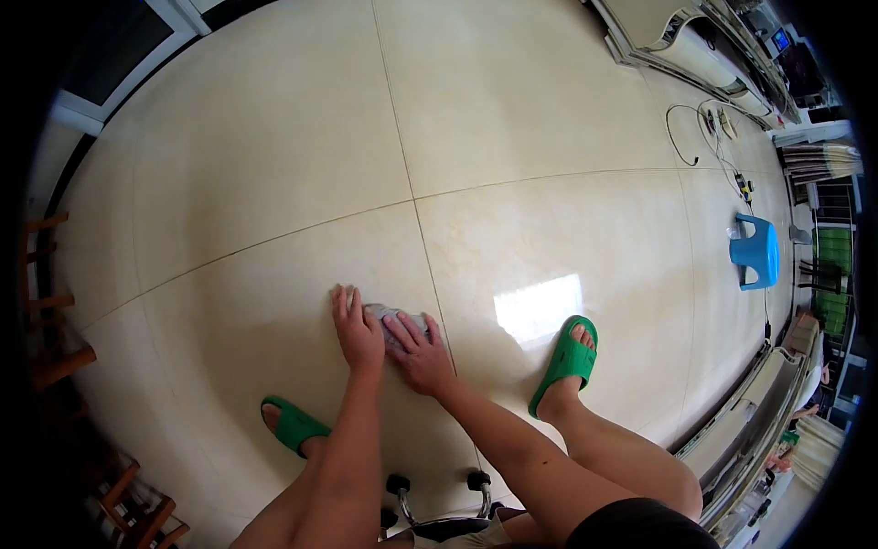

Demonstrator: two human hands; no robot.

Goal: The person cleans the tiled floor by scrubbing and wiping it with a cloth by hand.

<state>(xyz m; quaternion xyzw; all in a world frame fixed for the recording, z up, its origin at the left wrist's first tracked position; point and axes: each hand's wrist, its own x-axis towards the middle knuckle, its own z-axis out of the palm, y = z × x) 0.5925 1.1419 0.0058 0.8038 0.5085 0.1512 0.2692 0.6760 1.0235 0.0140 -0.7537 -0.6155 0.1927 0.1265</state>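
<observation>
A bunched grey cloth (378, 316) lies on the cream tiled floor (302, 210), between and under my hands. My right hand (421, 355) rests on top of the cloth, its fingers curved over it and pressing it down. Beside it, my left hand (358, 334) is at the cloth's left edge. Its fingers stretch forward onto the floor and its thumb side touches the cloth. Part of the cloth is hidden beneath my right palm.
My feet in green slippers (294, 426) stand on either side. Black casters (398, 483) on chrome legs sit below me. At right are a blue stool (756, 252), loose cables (713, 137) and cabinets (695, 46). Wooden chairs (59, 366) line the left, near a door frame (137, 64).
</observation>
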